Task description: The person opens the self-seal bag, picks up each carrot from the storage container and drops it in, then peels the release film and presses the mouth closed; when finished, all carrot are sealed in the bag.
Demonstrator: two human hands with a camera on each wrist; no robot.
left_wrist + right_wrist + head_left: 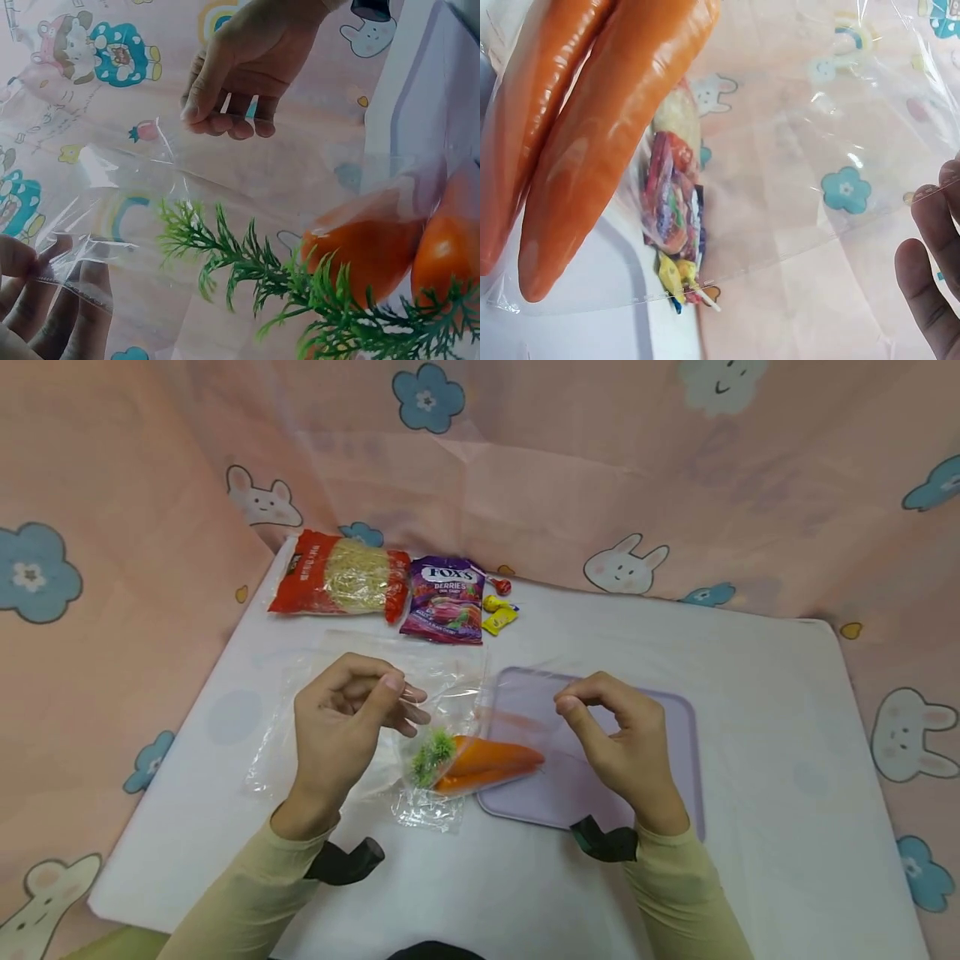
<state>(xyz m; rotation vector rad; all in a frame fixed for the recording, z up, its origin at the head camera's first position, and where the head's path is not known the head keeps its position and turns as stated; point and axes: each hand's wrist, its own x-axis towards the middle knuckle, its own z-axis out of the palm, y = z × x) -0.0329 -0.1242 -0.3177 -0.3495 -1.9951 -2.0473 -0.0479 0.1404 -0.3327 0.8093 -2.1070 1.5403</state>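
Two orange carrots (491, 764) with green leafy tops (300, 277) lie side by side inside a clear plastic bag (795, 142). The bag is raised between the hands. My left hand (341, 718) pinches one side of the bag between thumb and fingers, the other fingers spread behind the film. Across from it, my right hand (626, 739) pinches the other side with thumb and forefinger. In the right wrist view, the bag's seam runs up to the fingers (930, 285) of that hand. The carrots overlap a lilac tray (675, 760) in the head view.
More clear plastic bags (285, 727) lie flat on the white table (780, 735), left of the tray. Along the back are a red-ended noodle pack (352, 577), a purple candy bag (446, 602), small yellow candies (498, 620) and a red lollipop (501, 586). A pink patterned cloth (525, 468) surrounds the table.
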